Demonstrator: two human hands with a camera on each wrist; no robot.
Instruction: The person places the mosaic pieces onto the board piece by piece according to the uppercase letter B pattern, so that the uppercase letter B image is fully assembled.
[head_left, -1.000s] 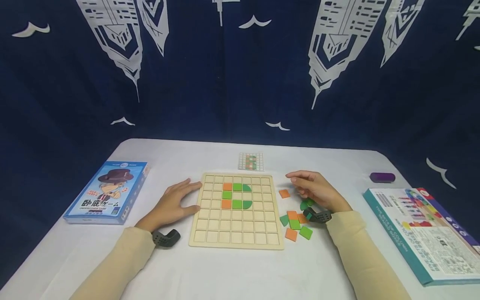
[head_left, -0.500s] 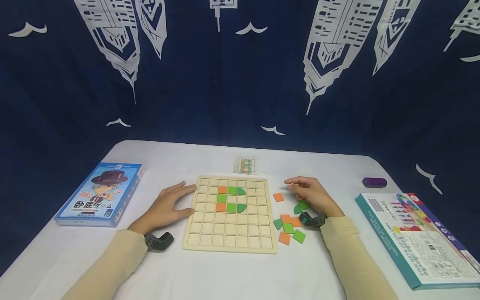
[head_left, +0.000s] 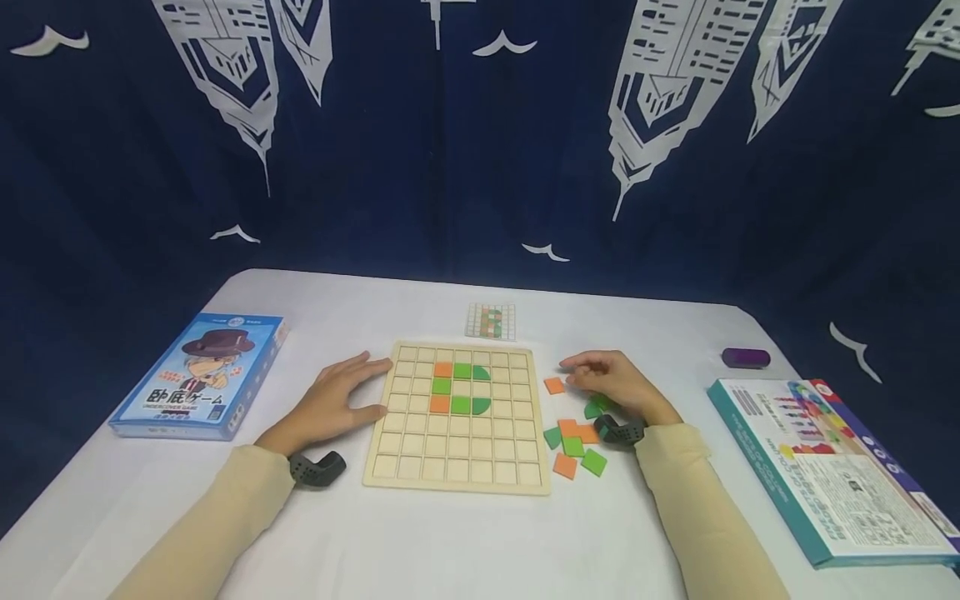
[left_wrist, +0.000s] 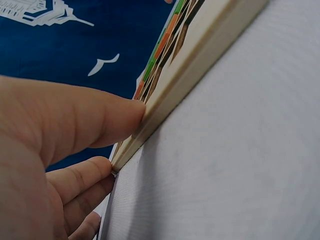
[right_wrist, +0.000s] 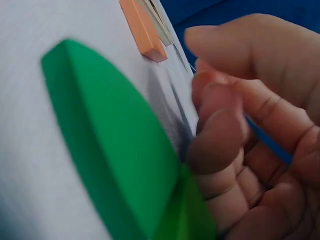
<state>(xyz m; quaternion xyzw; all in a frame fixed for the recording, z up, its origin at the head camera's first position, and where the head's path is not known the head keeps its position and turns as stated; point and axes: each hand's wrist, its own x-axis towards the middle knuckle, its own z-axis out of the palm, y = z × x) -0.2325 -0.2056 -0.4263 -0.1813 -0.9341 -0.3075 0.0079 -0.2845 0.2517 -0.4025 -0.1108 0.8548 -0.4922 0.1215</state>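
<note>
A wooden grid board [head_left: 454, 450] lies mid-table. Set in its cells are orange, light green and rounded dark green tiles [head_left: 461, 404]. My left hand [head_left: 327, 404] rests at the board's left edge, thumb and fingertips touching the rim with fingers extended; the left wrist view shows the thumb [left_wrist: 120, 120] against the side. Right of the board, my right hand [head_left: 618, 385] hovers with loosely bent fingers and nothing visible in them. Its fingertips are close to a loose orange tile [head_left: 554, 386]. In the right wrist view, a dark green rounded tile [right_wrist: 110, 135] stands out below the hand.
Several loose orange and green tiles [head_left: 572, 447] lie right of the board. A small pattern card [head_left: 491, 322] sits behind it. A blue game box [head_left: 198, 379] is at left; a white-and-teal box [head_left: 840, 475] and a purple object [head_left: 746, 358] are at right.
My right hand has come lower and closer to the loose orange tile. My left hand stays at the board's edge. The head view has shifted slightly; the tiles on the board look the same.
</note>
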